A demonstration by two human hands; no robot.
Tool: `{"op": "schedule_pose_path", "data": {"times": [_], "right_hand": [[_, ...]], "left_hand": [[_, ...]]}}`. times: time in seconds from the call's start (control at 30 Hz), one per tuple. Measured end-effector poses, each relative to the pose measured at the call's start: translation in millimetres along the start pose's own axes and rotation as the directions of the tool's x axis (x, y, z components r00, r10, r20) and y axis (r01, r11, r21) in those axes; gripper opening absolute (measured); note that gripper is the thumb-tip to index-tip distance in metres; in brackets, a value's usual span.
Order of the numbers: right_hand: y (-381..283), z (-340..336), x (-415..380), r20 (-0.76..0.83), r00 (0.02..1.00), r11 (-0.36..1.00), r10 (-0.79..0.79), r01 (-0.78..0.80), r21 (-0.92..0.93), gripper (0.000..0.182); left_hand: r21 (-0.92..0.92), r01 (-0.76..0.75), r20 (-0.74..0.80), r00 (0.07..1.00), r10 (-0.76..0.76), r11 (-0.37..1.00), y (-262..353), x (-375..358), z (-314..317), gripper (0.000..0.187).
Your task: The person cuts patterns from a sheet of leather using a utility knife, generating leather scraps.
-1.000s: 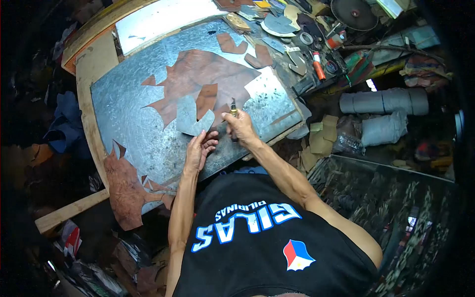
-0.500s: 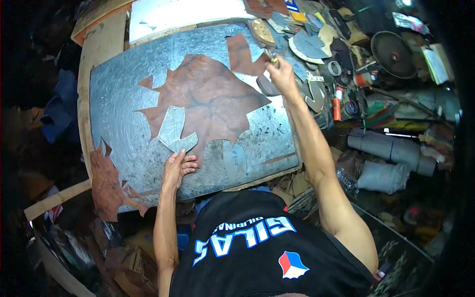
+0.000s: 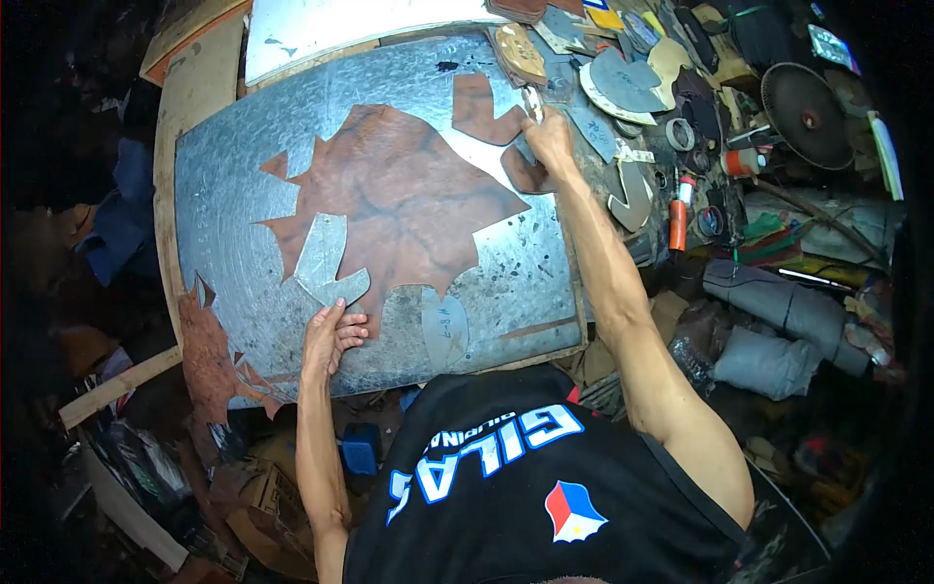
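Observation:
A large piece of brown leather (image 3: pixel 399 195) with jagged edges lies on the metal-topped table (image 3: pixel 224 175). On its lower left rests a grey boot-shaped pattern (image 3: pixel 326 258). My left hand (image 3: pixel 334 336) touches the pattern's lower edge with a fingertip, its fingers spread. At the table's upper right, my right hand (image 3: pixel 550 141) is closed around a small tool (image 3: pixel 531 102), partly hidden by the fingers. Just left of that hand lies a cut brown leather piece (image 3: pixel 477 112). A pale marked pattern (image 3: pixel 445 326) sits under the leather's lower edge.
Patterns (image 3: pixel 623 88), tape rolls and an orange-red bottle (image 3: pixel 678 224) crowd the right side. A round fan-like grille (image 3: pixel 808 115) stands at the upper right. Brown leather scraps (image 3: pixel 206 355) hang over the lower left corner. A white board (image 3: pixel 350 29) lies beyond the table.
The view has shifted slightly. My left hand stays at the pattern's lower edge. My right hand has stayed near the upper right with the tool; a dark brown piece beside it now looks tilted.

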State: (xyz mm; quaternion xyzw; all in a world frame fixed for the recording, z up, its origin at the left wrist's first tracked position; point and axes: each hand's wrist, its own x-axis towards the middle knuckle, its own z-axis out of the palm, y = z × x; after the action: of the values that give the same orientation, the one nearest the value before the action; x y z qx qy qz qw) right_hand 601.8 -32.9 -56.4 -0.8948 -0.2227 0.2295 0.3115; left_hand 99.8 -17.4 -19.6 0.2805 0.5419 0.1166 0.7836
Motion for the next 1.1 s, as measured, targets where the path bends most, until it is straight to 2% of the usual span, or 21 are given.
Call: {"op": "schedule_pose_path", "data": {"times": [0.07, 0.13, 0.2, 0.27, 0.33, 0.4, 0.43, 0.47, 0.5, 0.53, 0.57, 0.6, 0.67, 0.7, 0.73, 0.77, 0.83, 0.93, 1.0, 1.07, 1.1], "right_hand": [[-24, -19, -38, -0.189, 0.956, 0.975, -0.224, 0.219, -0.048, 0.036], [-30, -28, -69, -0.205, 0.959, 0.980, -0.197, 0.199, -0.014, 0.035], [-17, -27, -94, -0.183, 0.923, 0.937, -0.337, 0.348, 0.030, 0.036], [-18, -26, -142, 0.104, 0.987, 0.969, -0.122, 0.096, 0.226, 0.040], [-12, -18, -196, 0.338, 0.933, 0.959, -0.127, 0.029, 0.280, 0.044], [-23, -17, -247, 0.555, 0.828, 0.957, -0.077, -0.095, 0.274, 0.040], [-19, -12, -267, 0.587, 0.803, 0.924, -0.104, -0.139, 0.355, 0.038], [-15, -7, -285, 0.616, 0.775, 0.884, -0.139, -0.183, 0.430, 0.036], [-16, -1, -301, 0.560, 0.807, 0.803, -0.187, -0.204, 0.561, 0.033], [-13, -5, -306, 0.588, 0.788, 0.811, -0.182, -0.218, 0.543, 0.033], [-10, -10, -311, 0.546, 0.834, 0.818, -0.081, -0.257, 0.514, 0.031], [-6, -13, -319, 0.515, 0.857, 0.819, 0.022, -0.311, 0.483, 0.029], [7, -30, -312, 0.491, 0.867, 0.855, 0.083, -0.315, 0.412, 0.026], [28, -30, -306, 0.423, 0.904, 0.839, 0.066, -0.280, 0.467, 0.022], [46, -36, -299, 0.408, 0.909, 0.854, 0.091, -0.282, 0.438, 0.021], [49, -44, -297, 0.321, 0.939, 0.885, 0.122, -0.250, 0.393, 0.020], [63, -46, -291, 0.274, 0.957, 0.834, 0.096, -0.228, 0.502, 0.018], [67, -44, -290, 0.233, 0.970, 0.827, 0.075, -0.191, 0.528, 0.017], [72, -40, -288, 0.215, 0.976, 0.831, 0.043, -0.154, 0.535, 0.017], [78, -35, -285, 0.138, 0.989, 0.824, 0.049, -0.118, 0.554, 0.016], [77, -35, -284, 0.135, 0.989, 0.824, 0.066, -0.130, 0.551, 0.017]], "left_hand": [[0.001, 0.003, -0.003, 1.000, -0.003, 1.000, 2, -1, 0, 0.027], [-0.007, 0.010, -0.020, 1.000, -0.010, 1.000, 3, -3, 2, 0.026], [-0.019, -0.005, 0.013, 1.000, 0.005, 1.000, 3, -6, 2, 0.026], [-0.030, -0.022, 0.050, 0.998, 0.024, 0.999, 0, -6, -1, 0.026], [0.017, -0.105, 0.136, 0.985, 0.102, 0.994, -11, -4, -10, 0.026], [0.062, -0.135, 0.204, 0.972, 0.120, 0.989, -16, -17, 13, 0.028], [0.068, -0.117, 0.286, 0.954, 0.093, 0.991, -21, -22, 26, 0.031], [0.137, -0.083, 0.260, 0.965, 0.045, 0.987, -18, -33, 53, 0.036], [0.189, -0.106, 0.355, 0.934, 0.033, 0.976, -31, -26, 63, 0.039], [0.303, -0.171, 0.381, 0.924, 0.046, 0.938, -37, -28, 83, 0.041], [0.393, -0.242, 0.468, 0.883, 0.034, 0.887, -38, -29, 99, 0.042], [0.469, -0.232, 0.464, 0.886, -0.015, 0.852, -44, -31, 111, 0.040], [0.583, -0.459, 0.501, 0.853, 0.148, 0.670, -60, -32, 120, 0.037], [0.683, -0.621, 0.524, 0.783, 0.335, 0.383, -64, -36, 117, 0.038], [0.728, -0.685, 0.590, 0.655, 0.473, 0.040, -66, -38, 115, 0.044], [0.737, -0.674, 0.575, 0.662, 0.481, 0.046, -70, -40, 113, 0.044], [0.686, -0.674, 0.700, 0.509, 0.500, -0.275, -76, -42, 105, 0.066], [0.656, -0.718, 0.724, 0.514, 0.460, -0.231, -89, -35, 98, 0.075], [0.656, -0.703, 0.737, 0.517, 0.434, -0.276, -91, -40, 91, 0.075], [0.589, -0.745, 0.805, 0.507, 0.310, -0.312, -89, -48, 83, 0.077], [0.574, -0.756, 0.816, 0.494, 0.302, -0.314, -92, -47, 81, 0.070]]}}
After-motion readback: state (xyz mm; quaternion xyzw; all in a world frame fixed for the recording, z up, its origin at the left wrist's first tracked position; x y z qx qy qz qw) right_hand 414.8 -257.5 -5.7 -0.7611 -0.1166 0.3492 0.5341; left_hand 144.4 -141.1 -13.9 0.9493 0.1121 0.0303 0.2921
